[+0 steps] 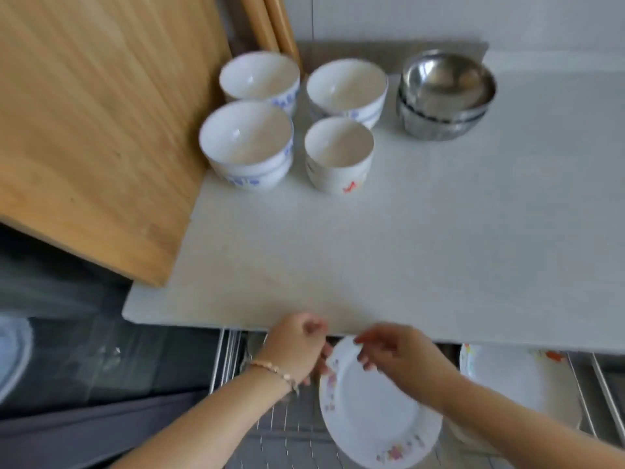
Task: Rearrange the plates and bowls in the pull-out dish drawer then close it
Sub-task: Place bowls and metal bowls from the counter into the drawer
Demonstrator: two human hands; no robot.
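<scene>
While left hand point(297, 346) grips plate point(375, 411), fingers point(369, 362) of right hand point(402, 358) pinch its rim.

Countertop: on the white stone countertop point(439, 231), four stacks of white ceramic bowls point(247, 137) stand at the rear in a two-by-two block. A stack of round steel bowls point(444, 96) stands to their right, apart. The rectangular wooden cutting board point(94, 130) lies to the left, just beside the left-hand stacks.

Below the front edge: the pull-out wire dish drawer point(287, 428) is drawn out. Over it sits the round white flower-rimmed plate point(372, 407), my left hand point(297, 346) at its left rim, my right hand point(399, 357) at its far rim. Right of it, in the drawer, lies a second white printed plate point(517, 377), partly under the countertop.
</scene>
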